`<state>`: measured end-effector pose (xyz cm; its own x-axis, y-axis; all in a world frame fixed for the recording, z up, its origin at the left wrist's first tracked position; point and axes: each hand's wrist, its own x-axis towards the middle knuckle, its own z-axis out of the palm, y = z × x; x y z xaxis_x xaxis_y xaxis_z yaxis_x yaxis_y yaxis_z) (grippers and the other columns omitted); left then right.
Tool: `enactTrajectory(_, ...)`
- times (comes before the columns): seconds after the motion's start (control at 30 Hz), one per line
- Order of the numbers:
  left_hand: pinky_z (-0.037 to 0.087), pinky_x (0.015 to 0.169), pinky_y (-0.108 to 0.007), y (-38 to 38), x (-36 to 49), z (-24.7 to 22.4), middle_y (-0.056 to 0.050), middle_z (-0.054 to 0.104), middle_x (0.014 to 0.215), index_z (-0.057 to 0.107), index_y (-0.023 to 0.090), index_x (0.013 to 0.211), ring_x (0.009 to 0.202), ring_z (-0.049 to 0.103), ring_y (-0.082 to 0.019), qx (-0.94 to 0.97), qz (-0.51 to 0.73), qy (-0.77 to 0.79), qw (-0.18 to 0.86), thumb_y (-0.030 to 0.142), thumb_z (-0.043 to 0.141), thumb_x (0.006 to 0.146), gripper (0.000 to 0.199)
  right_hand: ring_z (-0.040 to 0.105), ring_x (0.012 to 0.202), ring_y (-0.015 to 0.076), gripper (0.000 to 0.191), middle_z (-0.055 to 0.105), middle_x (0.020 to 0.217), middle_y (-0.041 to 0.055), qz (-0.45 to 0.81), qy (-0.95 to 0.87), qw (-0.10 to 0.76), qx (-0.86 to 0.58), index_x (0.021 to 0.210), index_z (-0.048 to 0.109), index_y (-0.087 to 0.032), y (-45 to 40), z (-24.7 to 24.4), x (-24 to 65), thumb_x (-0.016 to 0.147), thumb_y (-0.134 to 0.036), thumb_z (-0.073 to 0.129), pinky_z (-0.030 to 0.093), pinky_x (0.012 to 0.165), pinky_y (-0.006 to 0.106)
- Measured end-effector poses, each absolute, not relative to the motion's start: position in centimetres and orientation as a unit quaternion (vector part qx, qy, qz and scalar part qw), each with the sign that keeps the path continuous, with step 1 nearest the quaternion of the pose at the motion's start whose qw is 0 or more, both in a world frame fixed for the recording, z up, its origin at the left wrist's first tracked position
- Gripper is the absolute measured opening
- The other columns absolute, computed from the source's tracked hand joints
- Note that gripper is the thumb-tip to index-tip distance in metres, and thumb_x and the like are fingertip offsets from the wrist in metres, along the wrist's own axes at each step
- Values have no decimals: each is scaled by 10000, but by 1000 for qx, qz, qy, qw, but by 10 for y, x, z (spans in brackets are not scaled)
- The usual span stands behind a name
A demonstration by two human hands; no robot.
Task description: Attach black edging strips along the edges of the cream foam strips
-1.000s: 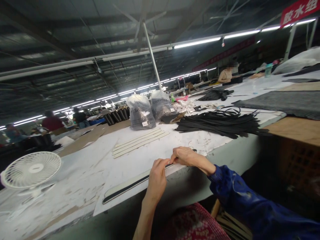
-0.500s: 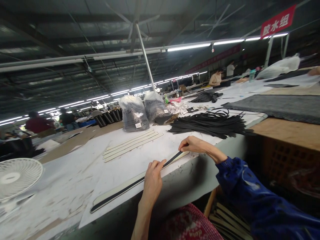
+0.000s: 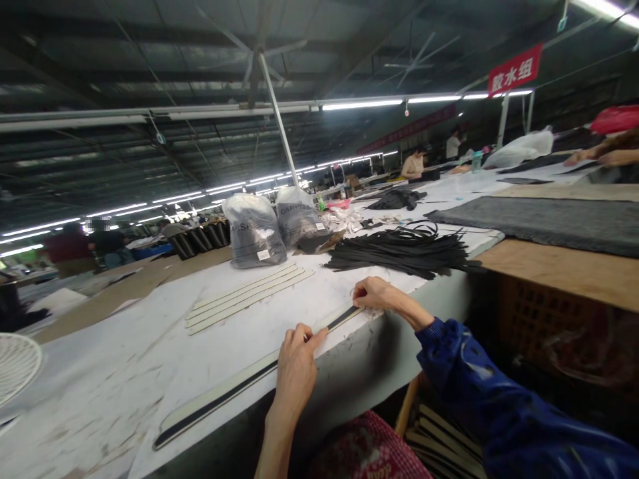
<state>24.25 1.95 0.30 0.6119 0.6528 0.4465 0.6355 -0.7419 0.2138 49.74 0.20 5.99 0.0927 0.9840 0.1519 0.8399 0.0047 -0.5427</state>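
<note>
From the head view, a dark strip (image 3: 219,402) lies along a pale strip (image 3: 200,400) at the near edge of the counter (image 3: 90,386). The left hand (image 3: 297,369) sets its fingertips on the dark strip; I can't quite tell whether that grip closes. Farther right, the right hand (image 3: 375,295) has a narrow grip, pinching the dark strip's right end. Thin pale pieces (image 3: 249,297) lie beyond, left of a black bundle (image 3: 399,253).

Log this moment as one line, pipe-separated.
left hand: touching black strip | right hand: pinching black strip farther along | beneath: wider pale strip | beyond: other pale strips, black bundle
</note>
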Motion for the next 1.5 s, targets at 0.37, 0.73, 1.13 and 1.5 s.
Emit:
enactTrajectory(0.37,412,773,-329,18,244,3,-63,534,933,630,327,1178,849,447,-209,893,264,365,3,14,307,816,577,619,711,144,184,704,743,25,131,-662,245,-696,794,729,-169,0,59,500,670,-184,594,420,593,199)
enactTrajectory(0.73,405,775,-338,24,242,1,-61,528,965,599,344,1215,856,443,-212,898,232,373,17,22,316,816,585,620,750,153,219,713,798,19,118,-640,227,-725,824,731,-195,2,58,496,646,-219,604,403,589,214)
enactTrajectory(1.13,393,851,-317,14,247,14,-61,504,1012,587,325,1233,911,435,-197,895,178,408,23,42,278,864,559,618,756,155,219,712,821,8,119,-625,184,-750,822,727,-217,2,64,491,638,-225,608,376,559,219)
enactTrajectory(1.5,402,850,-324,15,247,12,-64,500,1006,592,316,1230,907,438,-199,896,182,403,21,30,271,860,567,590,759,169,266,672,923,61,131,-616,220,-745,879,697,-172,9,53,513,630,-263,678,388,585,227)
